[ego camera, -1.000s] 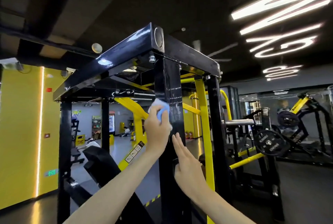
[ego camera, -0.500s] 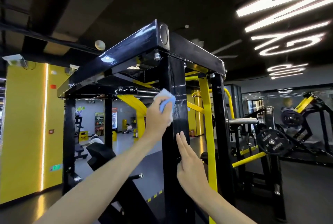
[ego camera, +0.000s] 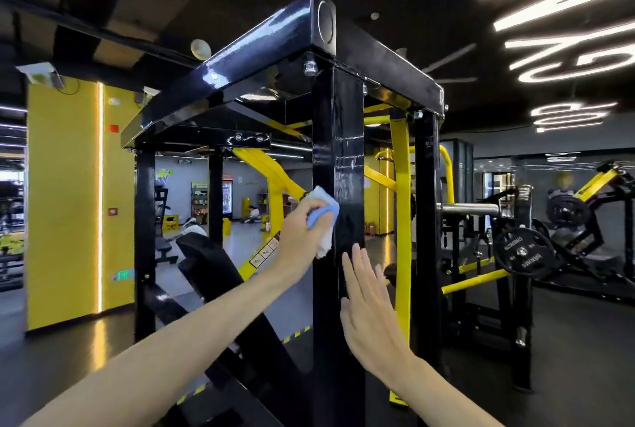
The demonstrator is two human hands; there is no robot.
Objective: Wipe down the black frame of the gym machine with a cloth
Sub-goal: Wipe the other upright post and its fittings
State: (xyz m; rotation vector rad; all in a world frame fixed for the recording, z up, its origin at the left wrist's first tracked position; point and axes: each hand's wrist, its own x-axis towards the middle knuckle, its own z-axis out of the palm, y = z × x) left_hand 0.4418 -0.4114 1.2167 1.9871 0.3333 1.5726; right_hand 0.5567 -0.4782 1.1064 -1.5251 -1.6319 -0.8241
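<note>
A gym machine with a glossy black frame (ego camera: 338, 138) fills the middle of the view, its nearest upright post rising to a top corner. My left hand (ego camera: 302, 237) grips a blue and white cloth (ego camera: 321, 211) and presses it against the left edge of that post at about mid height. My right hand (ego camera: 369, 299) is lower, fingers straight, its palm flat against the front face of the same post. Streaks show on the post above the cloth.
Yellow arms (ego camera: 275, 172) cross inside the frame. A black padded seat (ego camera: 220, 272) slopes at lower left. A loaded weight plate (ego camera: 522, 251) and other machines stand to the right. A yellow pillar (ego camera: 65, 203) is on the left. A person crouches far back (ego camera: 253, 213).
My left hand with the cloth has slid a little up and then back down the post's left edge. My right hand has stayed flat on the post. The view has shifted slightly.
</note>
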